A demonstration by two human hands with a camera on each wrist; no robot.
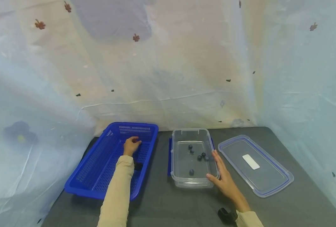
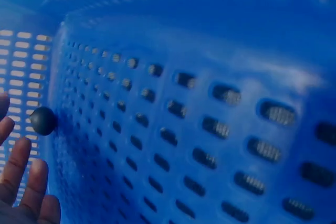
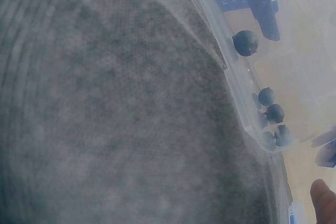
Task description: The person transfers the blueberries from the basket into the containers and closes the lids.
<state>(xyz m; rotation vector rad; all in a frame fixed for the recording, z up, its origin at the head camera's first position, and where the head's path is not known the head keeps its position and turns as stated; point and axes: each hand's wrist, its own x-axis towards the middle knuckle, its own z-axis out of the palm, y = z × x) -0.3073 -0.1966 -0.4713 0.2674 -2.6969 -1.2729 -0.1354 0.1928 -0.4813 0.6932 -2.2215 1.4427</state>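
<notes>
My left hand (image 1: 130, 146) is inside a blue perforated plastic basket (image 1: 100, 193), fingers loosely bent and holding nothing that shows. In the left wrist view, a small dark ball like a blueberry (image 2: 43, 121) lies against the basket's far wall, just past the fingers (image 2: 37, 181) and apart from them. My right hand (image 1: 227, 183) rests at the near right corner of a clear plastic box (image 1: 182, 181), thumb and fingers spread along its rim. Inside the box are several more dark balls (image 1: 191, 172); the right wrist view shows them through its wall, with one fingertip (image 3: 323, 198) at the edge.
Right of the box lies its clear lid (image 1: 265, 176), blue-sealed and bearing a white label (image 1: 251, 161). Something blue (image 1: 169, 157) shows beneath the box. Dark grey cloth (image 1: 153, 201) covers the table, and a patterned curtain (image 1: 168, 78) hangs behind and at both sides.
</notes>
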